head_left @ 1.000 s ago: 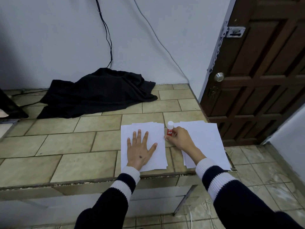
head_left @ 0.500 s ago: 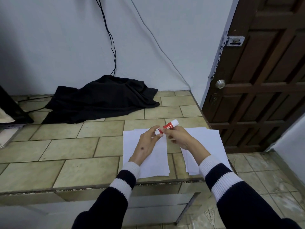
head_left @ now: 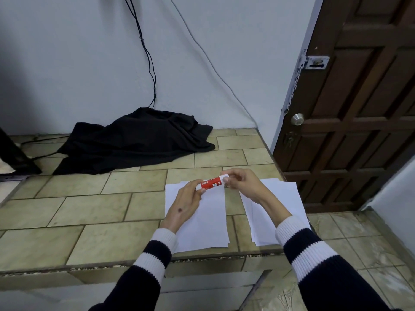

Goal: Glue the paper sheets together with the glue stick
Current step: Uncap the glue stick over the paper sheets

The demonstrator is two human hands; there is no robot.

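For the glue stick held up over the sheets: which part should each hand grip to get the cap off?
The red-and-white glue stick lies nearly level, white cap toward the right. The left hand best grips the red barrel from its left end; the right hand pinches the cap from the right and pulls along the axis.

black cloth [head_left: 137,140] heaped (against wall) | cables [head_left: 148,52] above | brown door [head_left: 359,108] right | tiled counter [head_left: 78,212]

Looks like a room in a home: tiled counter [head_left: 89,212] across the frame's middle, panelled wooden door [head_left: 359,108] with knob at right, black cloth [head_left: 134,142] dumped against the wall.
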